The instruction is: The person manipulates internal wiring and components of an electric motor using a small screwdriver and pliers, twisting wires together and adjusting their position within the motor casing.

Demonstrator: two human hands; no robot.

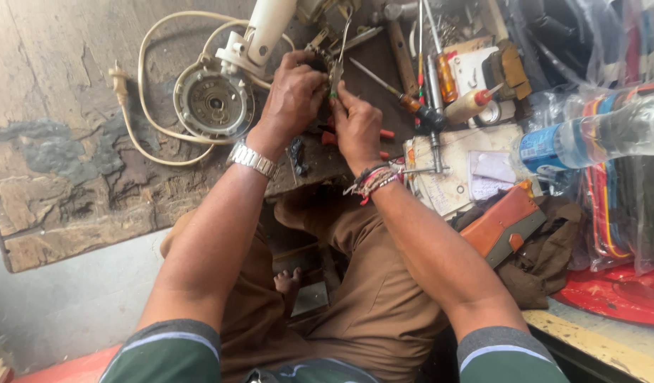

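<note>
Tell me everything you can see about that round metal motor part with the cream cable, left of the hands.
The round grey metal motor housing lies flat on the worn wooden workbench, open face up, showing a dark hub and a ring of small holes. A cream plastic neck rises from its upper edge. A cream power cable loops around it and ends in a plug. The left hand works just right of it, not touching it.

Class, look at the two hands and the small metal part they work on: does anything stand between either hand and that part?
Nothing visible does. The left hand and right hand both close directly around the small metal part. The screwdrivers lie off to the right.
</note>
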